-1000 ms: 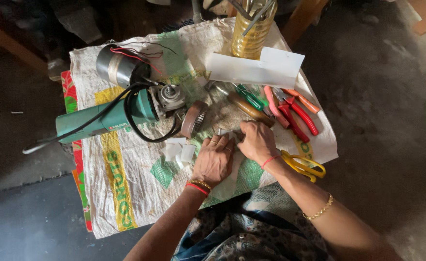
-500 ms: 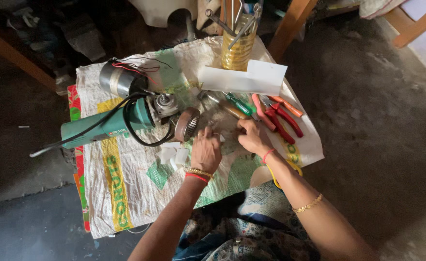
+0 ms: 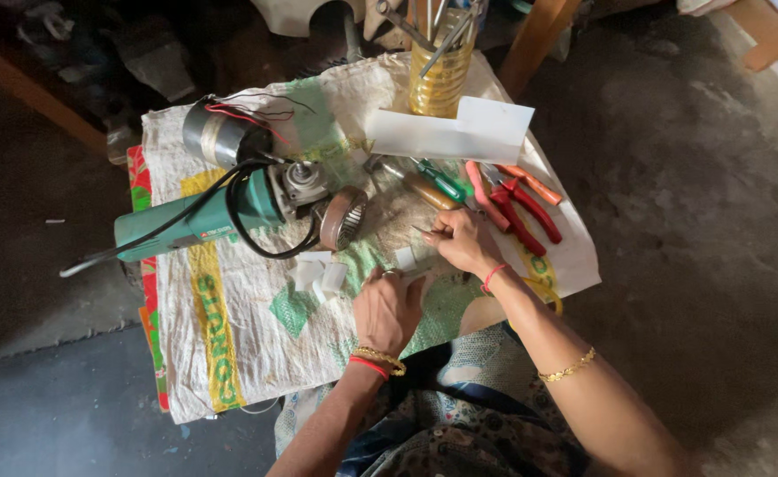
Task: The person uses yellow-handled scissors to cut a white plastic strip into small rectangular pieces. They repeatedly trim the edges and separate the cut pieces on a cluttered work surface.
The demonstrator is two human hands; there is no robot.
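Grinder [image 3: 203, 221] left on the sack [image 3: 230, 353], pliers [image 3: 521, 208] right, jar [image 3: 442, 75] behind.

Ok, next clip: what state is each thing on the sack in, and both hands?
left hand: fingers curled, resting on the sack by small white pieces.
right hand: pinching a small item, too small to identify.
angle grinder: lying on its side, cord looped over it.
red pliers: lying flat, handles slightly apart.
yellow jar: upright, tools standing in it.
white paper: lying folded against the jar.

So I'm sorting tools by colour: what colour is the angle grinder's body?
Teal green, with a black cord: angle grinder, seen in the head view.
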